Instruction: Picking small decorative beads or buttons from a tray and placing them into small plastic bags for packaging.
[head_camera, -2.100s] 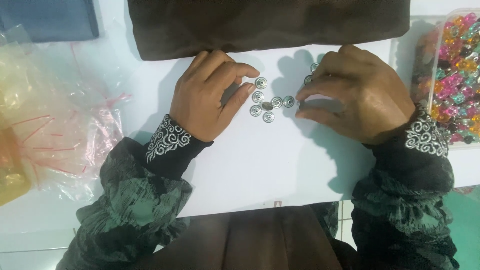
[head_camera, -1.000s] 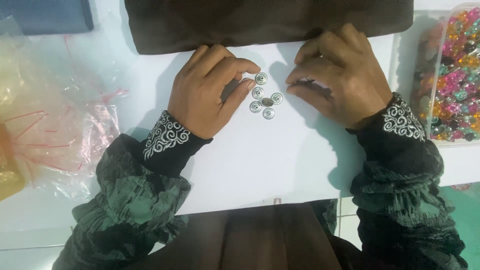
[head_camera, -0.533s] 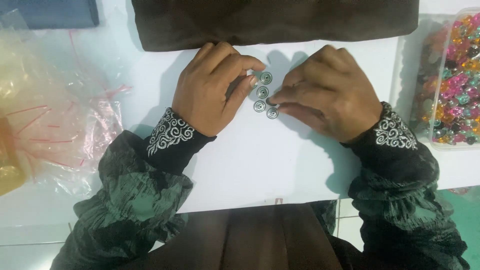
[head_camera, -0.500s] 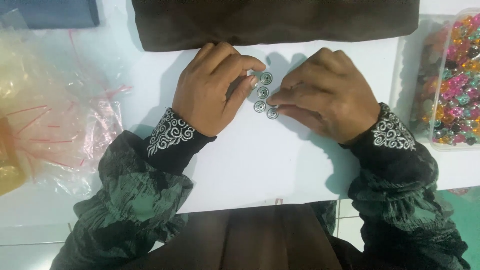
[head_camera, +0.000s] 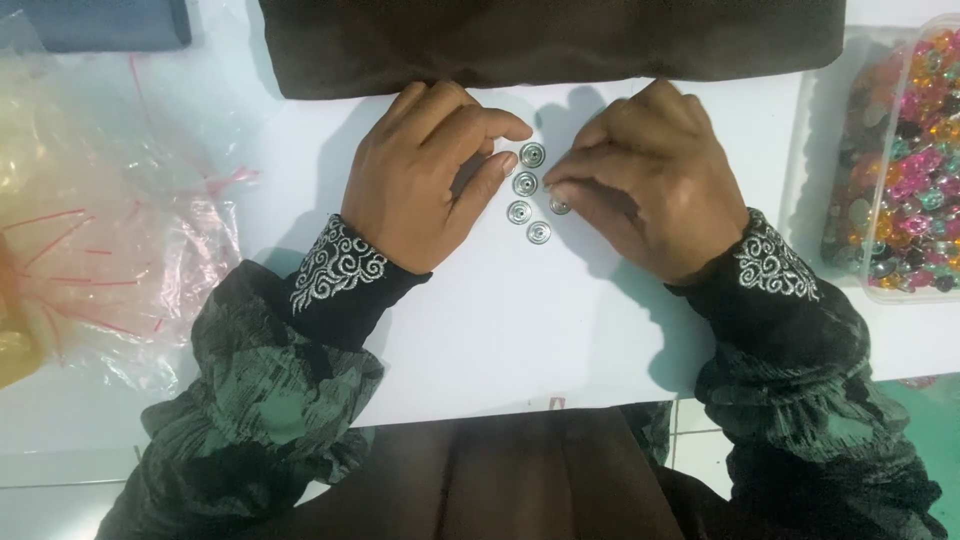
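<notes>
Five small round silver studs (head_camera: 525, 195) lie on the white surface (head_camera: 500, 330), head view, between your two hands.

Item 1, studs: four sit in a short, slightly bent column, close together; the fifth (head_camera: 559, 206) is half hidden under your right fingertips, just beside the column. Judged from this, the gathering into a tight group is nearly done, with the fifth yet to be seated.

Item 2, left hand (head_camera: 425, 175): fingers curled narrow, holding nothing, fingertips just beside the column's left edge.

Item 3, right hand (head_camera: 640, 175): thumb and forefinger pinched narrow, pressing on the fifth stud; whether it is gripped or only pushed, you cannot tell.

Item 4, surroundings: dark brown cloth (head_camera: 550, 40) along the top; clear box of coloured beads (head_camera: 895, 160) at right; plastic bags (head_camera: 100, 230) at left.

Change from two seconds ago: the studs then lay spread in a loose cross; now they are drawn together, and your right hand has closed in.
</notes>
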